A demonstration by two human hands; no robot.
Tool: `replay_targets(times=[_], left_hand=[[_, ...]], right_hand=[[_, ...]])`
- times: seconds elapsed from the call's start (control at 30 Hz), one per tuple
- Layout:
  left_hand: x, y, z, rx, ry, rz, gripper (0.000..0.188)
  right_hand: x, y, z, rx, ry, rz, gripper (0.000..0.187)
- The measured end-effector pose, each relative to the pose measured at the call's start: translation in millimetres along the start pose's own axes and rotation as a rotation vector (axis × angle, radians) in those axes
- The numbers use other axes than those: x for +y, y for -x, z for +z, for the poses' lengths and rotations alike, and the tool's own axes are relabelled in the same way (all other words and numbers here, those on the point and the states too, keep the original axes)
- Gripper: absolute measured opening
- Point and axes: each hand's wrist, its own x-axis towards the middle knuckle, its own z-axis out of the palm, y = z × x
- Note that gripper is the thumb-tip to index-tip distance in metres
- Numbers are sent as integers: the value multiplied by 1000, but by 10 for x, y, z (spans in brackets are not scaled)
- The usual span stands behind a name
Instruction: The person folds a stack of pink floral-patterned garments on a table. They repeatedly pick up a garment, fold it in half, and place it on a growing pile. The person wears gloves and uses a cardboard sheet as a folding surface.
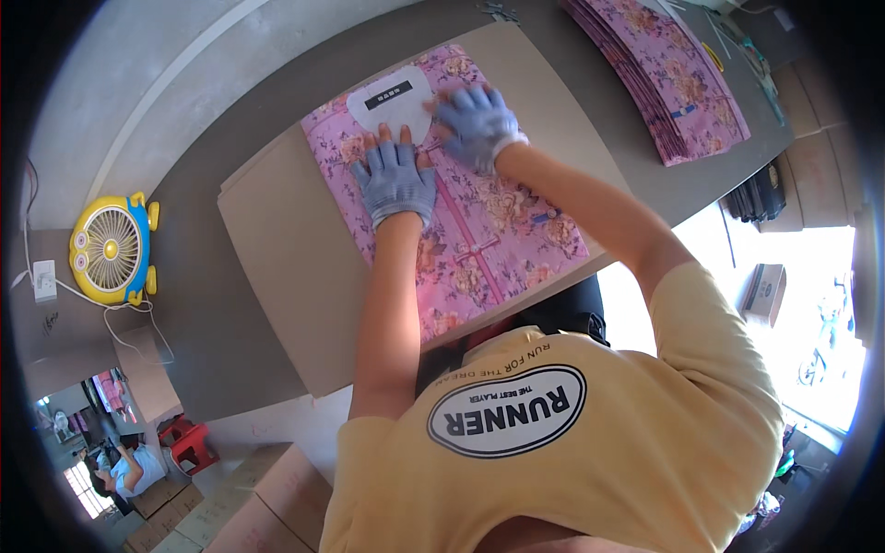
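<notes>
A flat, folded piece of pink floral fabric [507,207] lies at a slant on a large sheet of brown cardboard [286,249]. A white, rounded patch [410,106] with a small black label sits near its far end. My left hand [398,180], in a grey-blue fingerless glove, rests on the fabric with fingers spread, fingertips at the near edge of the patch. In a matching glove, my right hand [477,127] lies flat just right of the patch, its fingers slightly blurred. A darker pink strip runs down the fabric from between my hands.
The cardboard lies on a dark table [198,212]. A stack of similar floral pieces [668,78] is at the far right, beside a yellow-handled tool [712,57]. A yellow-and-blue fan [111,249] stands left. Cartons [277,498], a red stool [191,444] and another person [134,470] appear lower left.
</notes>
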Motion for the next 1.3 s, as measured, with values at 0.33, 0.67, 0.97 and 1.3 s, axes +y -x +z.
replay_targets(times=[0.33,0.67,0.97,1.3], left_hand=[[44,-85,60,14,10,78,54],[11,-46,91,25,-19,29,53],[209,53,-20,313,173,-8,51],[721,1635,-364,-4,430,136,60]], right_hand=[[847,-795,358,207,216,-244,54],[105,2342,-1005,-436,-93,-66,59],[-1234,-1243,-250,181,-163,-605,42],[-1889,-2043,464,55,71,-536,67]])
